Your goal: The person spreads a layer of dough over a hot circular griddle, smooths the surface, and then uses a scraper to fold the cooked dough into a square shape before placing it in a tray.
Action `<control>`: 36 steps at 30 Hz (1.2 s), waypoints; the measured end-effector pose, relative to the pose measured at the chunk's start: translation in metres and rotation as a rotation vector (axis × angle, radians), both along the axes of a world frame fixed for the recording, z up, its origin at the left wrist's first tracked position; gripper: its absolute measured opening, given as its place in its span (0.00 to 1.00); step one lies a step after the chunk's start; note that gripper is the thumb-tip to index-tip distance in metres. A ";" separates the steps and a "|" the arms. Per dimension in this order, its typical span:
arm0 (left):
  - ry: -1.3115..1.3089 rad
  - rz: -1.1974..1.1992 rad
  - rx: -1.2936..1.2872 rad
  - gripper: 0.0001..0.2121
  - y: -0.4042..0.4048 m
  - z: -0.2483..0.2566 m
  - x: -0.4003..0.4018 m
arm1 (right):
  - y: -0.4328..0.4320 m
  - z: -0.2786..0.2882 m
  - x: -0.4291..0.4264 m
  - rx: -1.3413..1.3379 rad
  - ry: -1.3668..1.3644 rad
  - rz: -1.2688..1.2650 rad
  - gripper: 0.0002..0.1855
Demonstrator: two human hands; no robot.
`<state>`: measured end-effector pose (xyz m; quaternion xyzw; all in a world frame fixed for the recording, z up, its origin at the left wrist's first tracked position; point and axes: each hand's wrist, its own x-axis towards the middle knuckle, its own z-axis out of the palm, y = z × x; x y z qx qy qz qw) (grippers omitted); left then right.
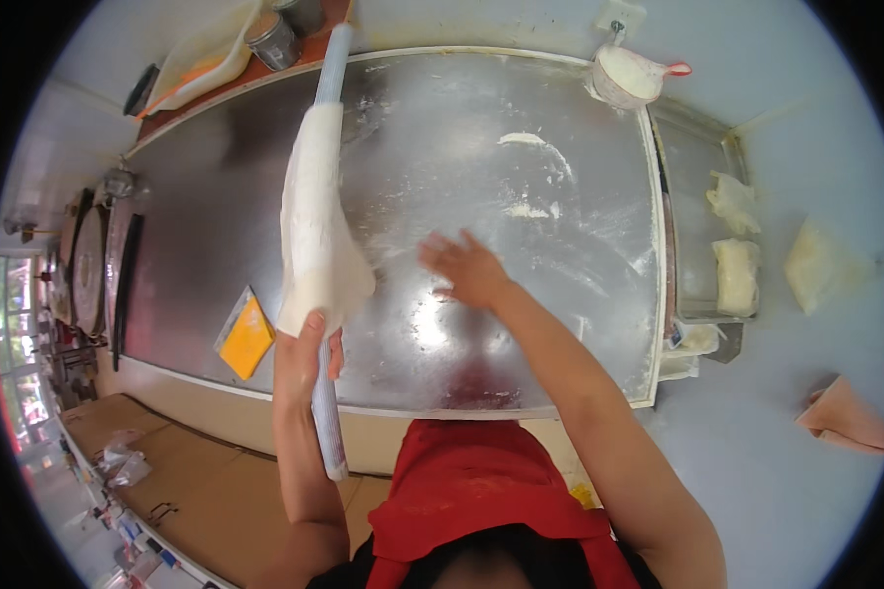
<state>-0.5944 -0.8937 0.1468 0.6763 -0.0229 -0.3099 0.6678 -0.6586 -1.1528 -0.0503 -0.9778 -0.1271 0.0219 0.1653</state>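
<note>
My left hand (315, 344) grips a long ribbed rolling pin (331, 77) near its lower end. A sheet of pale dough (315, 199) is wrapped around the pin's middle, and a loose flap hangs off its right side. The thumb presses on the dough's lower edge. Over the floured metal worktop (442, 177), my right hand (465, 269) is spread with fingers apart, slightly blurred, and holds nothing. Whether it touches the surface I cannot tell. To the left of the dough lies a dough scraper with a yellow grip (248, 337).
A container of flour (628, 75) stands at the far right corner. Behind the worktop's far left edge are a white tray (199, 62) and a metal tin (272, 40). Right of the table, a metal tray (696, 283) holds wrapped pale blocks. White flour (528, 211) is scattered on the worktop.
</note>
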 end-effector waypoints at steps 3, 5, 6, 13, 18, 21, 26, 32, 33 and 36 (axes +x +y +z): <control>-0.031 0.044 0.131 0.16 0.010 -0.017 -0.026 | -0.048 -0.012 -0.008 -0.141 -0.060 -0.635 0.34; -0.071 0.058 0.180 0.12 -0.005 -0.046 -0.045 | -0.096 -0.012 -0.037 -0.086 0.002 -0.832 0.35; -0.062 0.060 0.219 0.11 -0.016 -0.063 -0.054 | -0.118 -0.010 -0.058 -0.061 -0.001 -0.838 0.32; -0.518 -0.192 0.856 0.15 -0.116 -0.181 -0.123 | -0.117 0.016 -0.213 0.525 -0.234 -0.799 0.17; -0.871 -0.593 1.257 0.19 -0.229 -0.183 -0.215 | -0.072 0.023 -0.296 0.971 -0.096 -1.048 0.14; -1.140 -0.881 1.369 0.33 -0.250 -0.181 -0.248 | -0.048 0.036 -0.290 1.105 -0.170 -1.002 0.14; -0.962 -0.532 0.571 0.36 -0.229 -0.173 -0.242 | -0.065 0.057 -0.293 1.087 -0.273 -0.886 0.15; -0.498 -0.504 0.616 0.23 -0.152 -0.151 -0.148 | -0.077 0.087 -0.228 0.452 -0.288 -0.558 0.21; -0.547 -0.547 0.639 0.21 -0.138 -0.138 -0.131 | -0.078 0.090 -0.207 0.305 -0.366 -0.476 0.23; -0.935 -0.625 0.623 0.18 -0.082 -0.129 -0.074 | -0.091 0.106 -0.150 -0.198 -0.361 -0.479 0.22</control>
